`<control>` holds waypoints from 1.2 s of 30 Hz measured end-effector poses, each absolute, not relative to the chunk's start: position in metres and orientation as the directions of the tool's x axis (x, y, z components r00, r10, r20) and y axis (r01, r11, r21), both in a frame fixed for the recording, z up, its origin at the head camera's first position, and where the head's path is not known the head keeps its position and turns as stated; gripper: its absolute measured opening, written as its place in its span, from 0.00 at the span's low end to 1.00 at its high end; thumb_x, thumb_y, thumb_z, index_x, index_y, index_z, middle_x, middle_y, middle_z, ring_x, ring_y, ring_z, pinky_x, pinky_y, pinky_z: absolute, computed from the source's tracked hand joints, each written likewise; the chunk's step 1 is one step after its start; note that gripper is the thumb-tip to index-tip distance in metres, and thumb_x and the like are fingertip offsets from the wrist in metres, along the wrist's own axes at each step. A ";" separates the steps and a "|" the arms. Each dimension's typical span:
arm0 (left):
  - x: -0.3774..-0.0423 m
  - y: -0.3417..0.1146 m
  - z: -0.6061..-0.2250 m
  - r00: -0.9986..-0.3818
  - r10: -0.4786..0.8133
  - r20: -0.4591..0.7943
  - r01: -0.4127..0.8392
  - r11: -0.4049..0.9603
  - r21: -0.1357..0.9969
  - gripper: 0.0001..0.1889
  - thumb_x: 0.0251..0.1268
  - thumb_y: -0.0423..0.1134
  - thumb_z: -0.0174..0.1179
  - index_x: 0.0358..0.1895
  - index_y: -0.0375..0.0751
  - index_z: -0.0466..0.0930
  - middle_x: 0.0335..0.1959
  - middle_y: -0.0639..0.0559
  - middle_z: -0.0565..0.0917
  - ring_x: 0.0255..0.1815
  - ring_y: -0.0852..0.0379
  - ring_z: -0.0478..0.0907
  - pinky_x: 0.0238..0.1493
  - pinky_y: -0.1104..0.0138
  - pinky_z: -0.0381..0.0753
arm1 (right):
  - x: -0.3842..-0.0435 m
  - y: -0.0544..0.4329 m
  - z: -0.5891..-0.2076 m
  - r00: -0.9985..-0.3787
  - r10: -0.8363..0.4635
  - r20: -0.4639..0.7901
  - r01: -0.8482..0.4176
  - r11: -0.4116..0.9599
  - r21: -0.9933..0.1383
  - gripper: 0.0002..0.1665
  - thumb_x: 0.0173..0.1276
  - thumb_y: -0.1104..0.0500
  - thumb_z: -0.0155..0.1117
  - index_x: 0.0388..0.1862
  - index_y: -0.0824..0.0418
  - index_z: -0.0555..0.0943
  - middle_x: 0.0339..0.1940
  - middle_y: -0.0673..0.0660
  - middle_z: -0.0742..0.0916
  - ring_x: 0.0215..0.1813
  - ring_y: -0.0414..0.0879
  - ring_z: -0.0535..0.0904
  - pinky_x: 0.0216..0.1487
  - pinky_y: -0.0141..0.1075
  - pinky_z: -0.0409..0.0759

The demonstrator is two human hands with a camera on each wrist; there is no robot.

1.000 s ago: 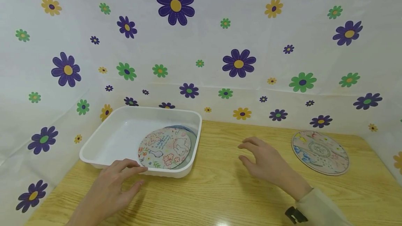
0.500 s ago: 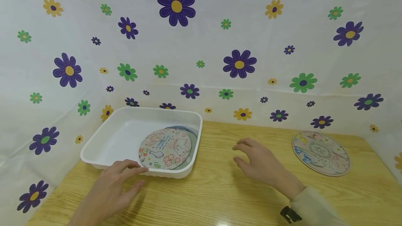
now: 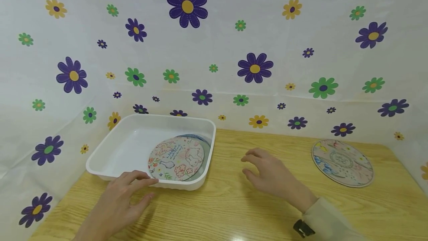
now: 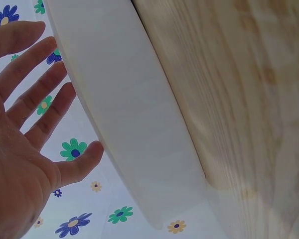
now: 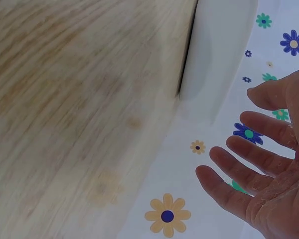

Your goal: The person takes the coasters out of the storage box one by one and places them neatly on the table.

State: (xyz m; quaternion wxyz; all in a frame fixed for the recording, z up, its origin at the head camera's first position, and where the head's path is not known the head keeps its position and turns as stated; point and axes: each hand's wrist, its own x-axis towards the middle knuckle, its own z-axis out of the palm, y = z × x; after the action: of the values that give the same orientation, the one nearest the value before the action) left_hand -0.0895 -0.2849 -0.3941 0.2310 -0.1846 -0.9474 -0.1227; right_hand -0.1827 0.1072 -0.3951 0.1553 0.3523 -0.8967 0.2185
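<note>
My left hand (image 3: 125,194) rests its fingertips on the near rim of a white plastic tray (image 3: 110,144), fingers spread and relaxed; the left wrist view shows them along the rim of the tray (image 4: 114,99). Inside the tray lies a flat round mat (image 3: 175,159) printed with pink rabbits and flowers, partly covering a blue-edged round piece (image 3: 192,136) beneath it. To the tray's right my right hand (image 3: 267,172) hovers over the table, fingers loosely bent and holding nothing. Another round floral mat (image 3: 342,163) lies flat at the right.
The wood-grain table (image 3: 227,211) carries everything. Behind it and along both sides hangs a white sheet (image 3: 214,40) printed with purple, green and yellow flowers. The tray's back edge stands close to that sheet.
My right hand has moved left, away from the floral mat on the right and closer to the tray. The left hand, tray and mats have stayed where they were.
</note>
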 end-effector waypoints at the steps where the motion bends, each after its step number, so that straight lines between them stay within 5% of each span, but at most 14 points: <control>1: -0.089 -0.285 -0.394 -0.826 0.293 0.482 0.407 0.901 0.149 0.16 0.52 0.41 0.77 0.46 0.57 0.90 0.44 0.60 0.86 0.46 0.56 0.82 0.46 0.52 0.83 | -0.182 0.107 -0.396 -0.702 -0.566 0.432 -0.702 0.653 -0.285 0.13 0.67 0.59 0.71 0.50 0.59 0.86 0.53 0.57 0.87 0.53 0.51 0.87 0.51 0.44 0.87; 36: -0.089 -0.286 -0.394 -0.829 0.287 0.480 0.403 0.902 0.156 0.16 0.52 0.41 0.76 0.46 0.56 0.90 0.44 0.59 0.86 0.47 0.55 0.82 0.46 0.51 0.82 | -0.180 0.063 -0.391 -0.663 -0.630 0.406 -0.747 0.594 -0.298 0.15 0.68 0.55 0.70 0.51 0.58 0.86 0.55 0.55 0.87 0.55 0.48 0.85 0.54 0.42 0.87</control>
State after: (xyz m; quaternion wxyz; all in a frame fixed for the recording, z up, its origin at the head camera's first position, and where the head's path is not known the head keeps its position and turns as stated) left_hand -0.0891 -0.2859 -0.3945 0.2290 -0.1819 -0.9479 -0.1260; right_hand -0.1801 0.0629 -0.3911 0.1299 0.3896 -0.8833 0.2261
